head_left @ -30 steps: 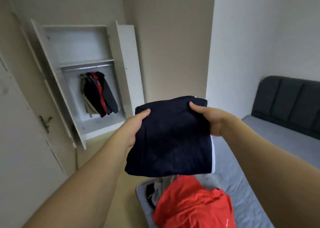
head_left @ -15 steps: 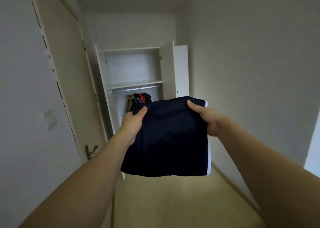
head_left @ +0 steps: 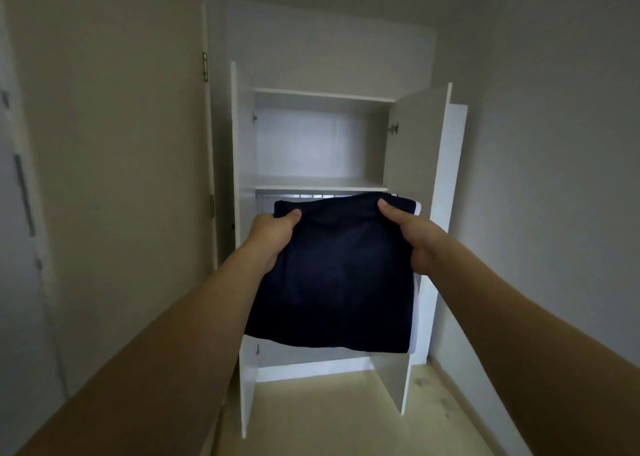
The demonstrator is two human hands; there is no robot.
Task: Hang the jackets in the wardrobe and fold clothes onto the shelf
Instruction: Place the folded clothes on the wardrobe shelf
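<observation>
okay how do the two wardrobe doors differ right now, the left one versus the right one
The left door is seen nearly edge-on, a thin white strip, while the right door shows its broad inner face. The folded navy garment, held by the left hand and right hand, covers part of the right door's middle but barely overlaps the left door. Both are white, tall and swung open.

A home bedroom or dressing corner is shown. A white wardrobe (head_left: 311, 136) is seen with both doors swung open, a shelf (head_left: 311, 181) fitted across it and a hanging rail (head_left: 277, 192) just below. Plain pale walls (head_left: 554, 143), a closed room door (head_left: 114, 178) and a light wood-look floor (head_left: 329, 414) are seen around it.
</observation>
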